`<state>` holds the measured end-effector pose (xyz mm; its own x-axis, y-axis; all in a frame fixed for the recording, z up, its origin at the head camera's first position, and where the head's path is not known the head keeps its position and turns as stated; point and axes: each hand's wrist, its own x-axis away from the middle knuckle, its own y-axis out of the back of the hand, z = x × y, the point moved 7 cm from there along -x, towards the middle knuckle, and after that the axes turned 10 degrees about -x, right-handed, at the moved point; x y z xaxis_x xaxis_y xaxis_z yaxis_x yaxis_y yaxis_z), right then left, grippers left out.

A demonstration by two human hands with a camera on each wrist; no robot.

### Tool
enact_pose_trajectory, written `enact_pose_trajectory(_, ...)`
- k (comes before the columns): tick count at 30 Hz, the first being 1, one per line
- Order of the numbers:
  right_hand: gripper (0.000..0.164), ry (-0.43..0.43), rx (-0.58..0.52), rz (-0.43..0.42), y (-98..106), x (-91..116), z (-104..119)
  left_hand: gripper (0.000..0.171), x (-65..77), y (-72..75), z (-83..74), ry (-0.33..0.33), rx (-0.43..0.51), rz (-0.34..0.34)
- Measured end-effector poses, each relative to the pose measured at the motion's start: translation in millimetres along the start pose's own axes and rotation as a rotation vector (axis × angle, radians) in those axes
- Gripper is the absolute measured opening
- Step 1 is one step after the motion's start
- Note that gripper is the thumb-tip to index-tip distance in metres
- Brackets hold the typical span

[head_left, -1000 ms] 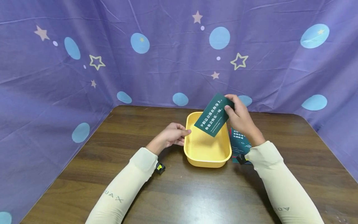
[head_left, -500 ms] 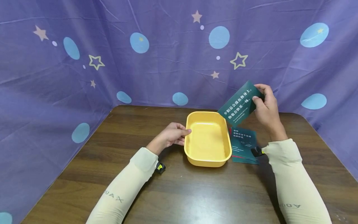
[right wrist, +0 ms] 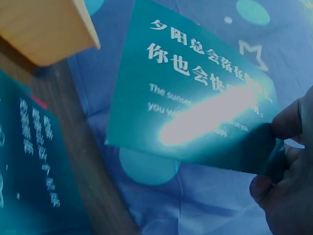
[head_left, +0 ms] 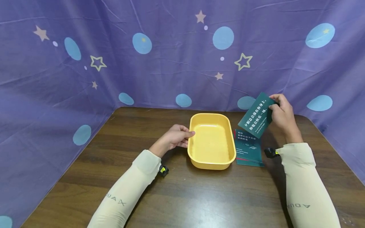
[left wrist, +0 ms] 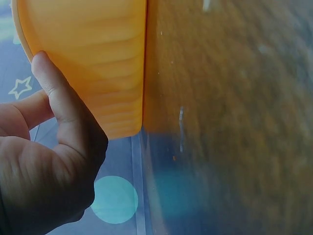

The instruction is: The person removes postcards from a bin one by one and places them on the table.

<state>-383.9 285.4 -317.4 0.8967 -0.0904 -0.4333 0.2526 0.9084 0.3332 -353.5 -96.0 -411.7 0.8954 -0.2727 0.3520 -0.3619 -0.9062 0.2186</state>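
Observation:
A yellow rectangular bin (head_left: 211,144) stands on the table, and nothing shows inside it. My left hand (head_left: 178,136) grips its left rim, the thumb (left wrist: 51,81) laid on the rim and the other fingers behind the wall. To the right, my right hand (head_left: 283,115) pinches one end of a dark green card (head_left: 258,114) with white Chinese lettering. The card is tilted in the air above a stack of similar green cards (head_left: 248,147), which lies against the bin's right side. A bright glare crosses the held card (right wrist: 142,122) in the right wrist view.
The brown wooden table (head_left: 182,196) reaches back to a purple curtain (head_left: 171,63) printed with stars and blue dots. Thin red edges show among the stacked cards. Each wrist wears a small black device (head_left: 163,171).
My right hand has carried the card from above the bin to the right, then lowered it a little over the stack. The left hand and the bin stay in place.

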Motion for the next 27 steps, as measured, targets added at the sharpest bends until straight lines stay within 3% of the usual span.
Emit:
enact_pose_trajectory(9, 0.03, -0.117, 0.059, 0.259, -17.0, 6.6, -31.1, 0.023, 1.0, -2.6, 0.6, 0.003, 0.001, 0.003)
enact_pose_trajectory(13, 0.027, -0.138, 0.032, 0.402, -33.4, 12.3, -41.6, 0.023, 1.4, -1.9, 5.4, 0.014, 0.006, -0.005)
enact_pose_trajectory(17, 0.025, -0.242, -0.05, 0.53, -47.5, 20.5, -54.5, 0.024, 1.7, -2.0, 8.0, 0.018, 0.006, -0.004)
enact_pose_trajectory(22, 0.026, -0.342, -0.08, 0.599, -56.1, 25.5, -63.7, 0.024, 1.9, -1.7, 4.2, 0.009, 0.002, -0.001)
enact_pose_trajectory(27, 0.025, -0.328, -0.019, 0.622, -60.3, 23.7, -63.5, 0.023, 0.3, 0.0, -0.3, 0.001, -0.003, -0.009)
